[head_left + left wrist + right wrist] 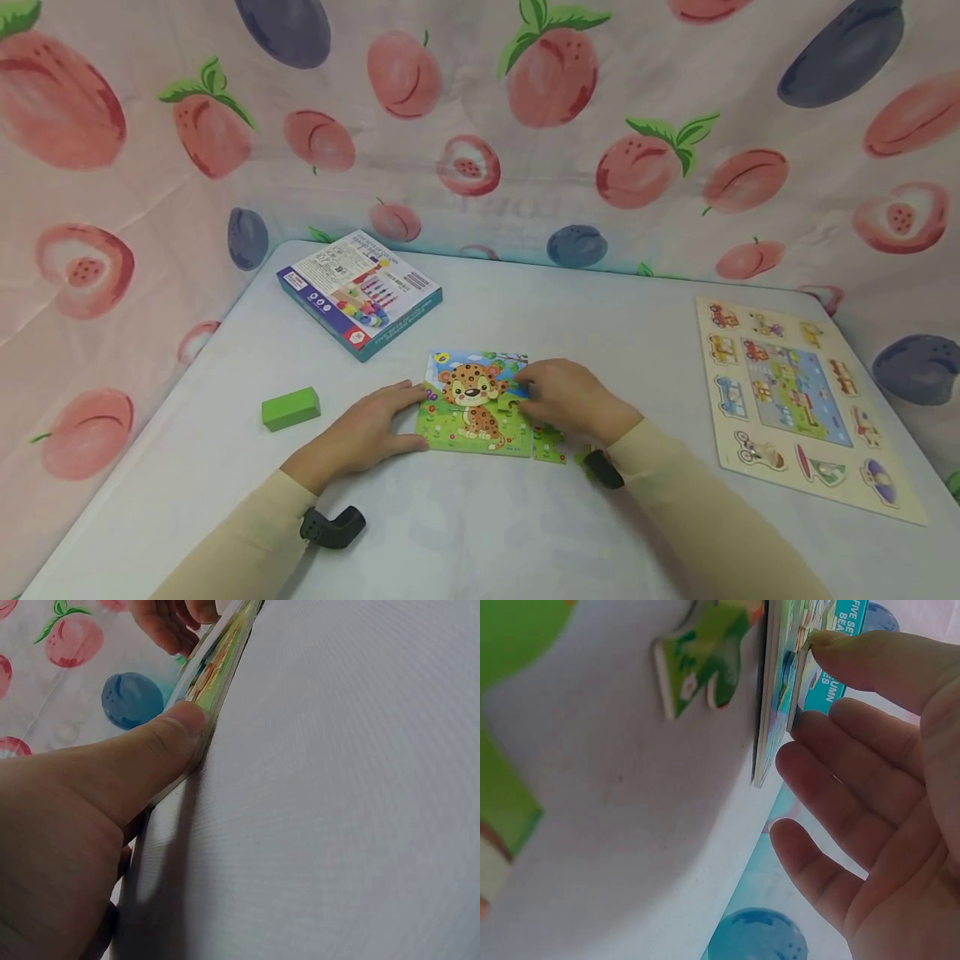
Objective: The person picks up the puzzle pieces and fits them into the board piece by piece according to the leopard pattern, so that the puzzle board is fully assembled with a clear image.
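White table (465, 525): two hands (367, 429) (570, 400), one leopard puzzle (474, 408).

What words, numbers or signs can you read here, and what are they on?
"FIVE SE": box, teal side, right wrist view (these four are fragments)
"BEA": same side
"UMN": same side
"ES": same side
Too small or blurred: the box's other print; marks along the leopard puzzle's bottom edge.
Too faint: lettering on the fruit-print backdrop.

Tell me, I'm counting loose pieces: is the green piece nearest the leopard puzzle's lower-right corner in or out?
Out: the green piece lies on the table, beside the leopard puzzle.
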{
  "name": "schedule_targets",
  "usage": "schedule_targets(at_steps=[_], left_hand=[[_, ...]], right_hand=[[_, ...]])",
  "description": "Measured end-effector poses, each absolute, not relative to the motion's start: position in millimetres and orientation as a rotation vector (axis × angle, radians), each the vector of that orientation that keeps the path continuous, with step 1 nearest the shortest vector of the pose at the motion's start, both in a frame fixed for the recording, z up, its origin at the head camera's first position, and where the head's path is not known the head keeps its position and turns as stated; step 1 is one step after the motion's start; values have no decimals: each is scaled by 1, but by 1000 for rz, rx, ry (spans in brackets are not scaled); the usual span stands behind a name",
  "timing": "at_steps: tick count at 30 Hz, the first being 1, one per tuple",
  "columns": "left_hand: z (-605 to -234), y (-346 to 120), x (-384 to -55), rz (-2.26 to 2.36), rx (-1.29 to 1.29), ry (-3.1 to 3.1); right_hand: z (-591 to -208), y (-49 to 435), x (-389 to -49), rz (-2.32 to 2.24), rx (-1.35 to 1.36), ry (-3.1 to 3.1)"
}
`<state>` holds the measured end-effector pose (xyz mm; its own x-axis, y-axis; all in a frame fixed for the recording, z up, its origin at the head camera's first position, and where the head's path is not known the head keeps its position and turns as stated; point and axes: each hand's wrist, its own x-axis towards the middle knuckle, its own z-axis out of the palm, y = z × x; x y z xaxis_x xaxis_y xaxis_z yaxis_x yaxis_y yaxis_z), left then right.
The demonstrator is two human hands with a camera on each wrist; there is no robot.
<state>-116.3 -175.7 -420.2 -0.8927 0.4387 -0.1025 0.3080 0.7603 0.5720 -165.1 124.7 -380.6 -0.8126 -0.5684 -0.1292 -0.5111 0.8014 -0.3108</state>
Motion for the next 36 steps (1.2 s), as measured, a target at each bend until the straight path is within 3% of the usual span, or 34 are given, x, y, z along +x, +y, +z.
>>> schedule_targets(at_steps=[36], left_hand=[[-422, -175, -116, 824, 581, 2744]], right_hand=[[-387, 116, -164, -406, -851, 2791]])
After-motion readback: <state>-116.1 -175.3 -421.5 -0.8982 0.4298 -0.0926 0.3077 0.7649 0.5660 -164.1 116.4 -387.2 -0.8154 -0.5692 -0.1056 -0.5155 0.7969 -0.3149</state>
